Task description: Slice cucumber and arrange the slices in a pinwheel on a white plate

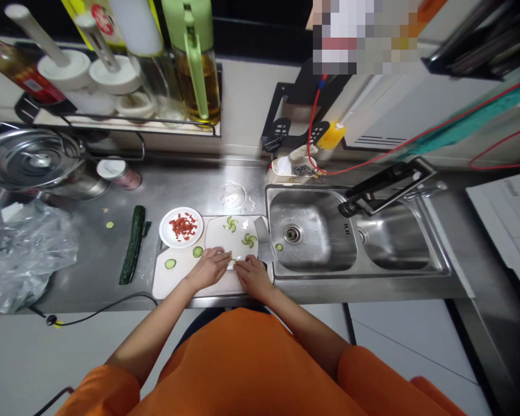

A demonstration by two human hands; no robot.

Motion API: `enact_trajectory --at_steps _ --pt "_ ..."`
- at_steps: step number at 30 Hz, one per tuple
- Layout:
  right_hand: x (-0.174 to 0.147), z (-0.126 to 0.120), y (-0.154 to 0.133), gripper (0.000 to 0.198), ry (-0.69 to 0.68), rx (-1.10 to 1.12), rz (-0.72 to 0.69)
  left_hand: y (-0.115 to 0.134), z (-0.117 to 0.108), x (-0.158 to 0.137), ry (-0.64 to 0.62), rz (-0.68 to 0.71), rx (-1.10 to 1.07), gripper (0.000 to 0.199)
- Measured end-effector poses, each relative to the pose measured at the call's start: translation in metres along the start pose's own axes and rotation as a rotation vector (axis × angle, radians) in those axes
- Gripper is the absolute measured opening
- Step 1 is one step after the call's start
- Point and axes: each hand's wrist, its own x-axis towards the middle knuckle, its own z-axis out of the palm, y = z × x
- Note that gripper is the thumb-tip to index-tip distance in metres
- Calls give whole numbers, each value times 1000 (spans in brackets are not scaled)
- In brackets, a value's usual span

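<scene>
A white square plate (217, 227) rests on a pale cutting board (162, 286), with two pinwheels of curved cucumber slices (249, 240) on it. At its near edge my left hand (208, 270) is closed, its fingertips pinching a small cucumber slice (231, 255). Close beside it, my right hand (255, 278) has its fingertips closed on another small green piece at the plate's rim. Right of the plate lies a knife (265, 237), its handle partly hidden behind my right hand. Cucumber rounds (170, 264) lie on the board, left of my left hand.
A small white plate of red goji berries (184, 226) stands left of the square plate. Farther left are a cucumber (132, 245), a plastic bag (39, 254) and a lidded pot (82, 179). On the right is a double sink (314, 231) with a black faucet (372, 188).
</scene>
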Motion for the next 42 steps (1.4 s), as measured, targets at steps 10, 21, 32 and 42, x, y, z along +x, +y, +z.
enact_trajectory --at_steps 10,21,32,42 --pt "3 -14 22 26 304 190 198 -12 -26 -20 394 -394 -26 30" --pt "-8 -21 44 26 387 224 274 -21 -15 -43 347 -994 -16 41" --pt "-9 -16 37 26 357 196 265 -18 -19 -28 370 -1123 -207 29" --pt "-2 -18 31 25 355 244 239 -29 -12 -32 429 -1184 -368 24"
